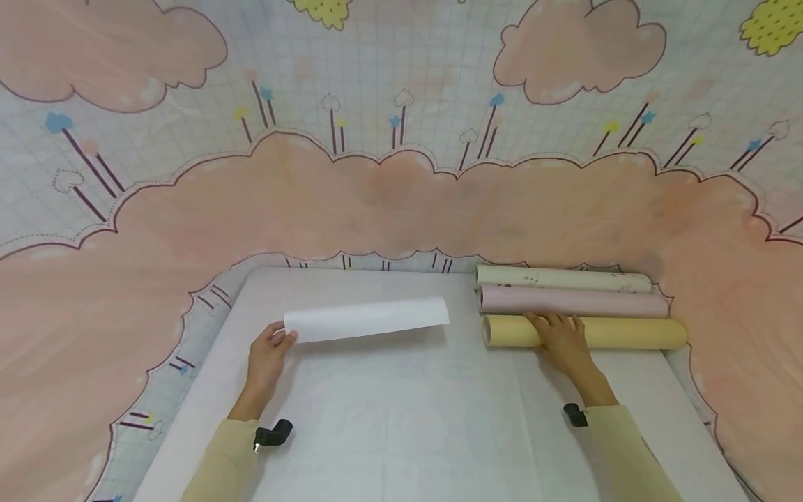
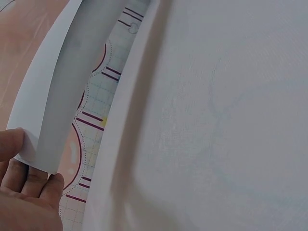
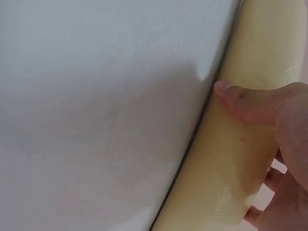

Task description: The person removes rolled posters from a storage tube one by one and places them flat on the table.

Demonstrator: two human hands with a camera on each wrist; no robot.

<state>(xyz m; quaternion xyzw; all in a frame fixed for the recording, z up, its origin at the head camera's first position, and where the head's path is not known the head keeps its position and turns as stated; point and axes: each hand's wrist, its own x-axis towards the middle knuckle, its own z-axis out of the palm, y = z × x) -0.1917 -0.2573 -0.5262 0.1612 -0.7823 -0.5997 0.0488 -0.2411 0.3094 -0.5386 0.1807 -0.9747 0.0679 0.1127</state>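
My left hand (image 1: 268, 355) pinches one end of a white sheet of paper (image 1: 370, 319), curled lengthwise, thumb on one side and fingers on the other. The paper stretches rightward and casts a shadow beneath it. In the left wrist view the paper (image 2: 53, 86) shows its bent edge between thumb and fingers. On the right, my right hand (image 1: 561, 343) grips a yellow roll (image 1: 633, 333) lying on the table. The right wrist view has the thumb on the near side of the yellow roll (image 3: 216, 159) and the fingers curled over its far side.
Behind the yellow roll lie a pinkish roll (image 1: 577, 302) and a cream patterned roll (image 1: 564, 279), side by side. All rest on a white-covered table (image 1: 401, 418). Cloth printed with clouds (image 1: 401, 202) surrounds the table's back and sides.
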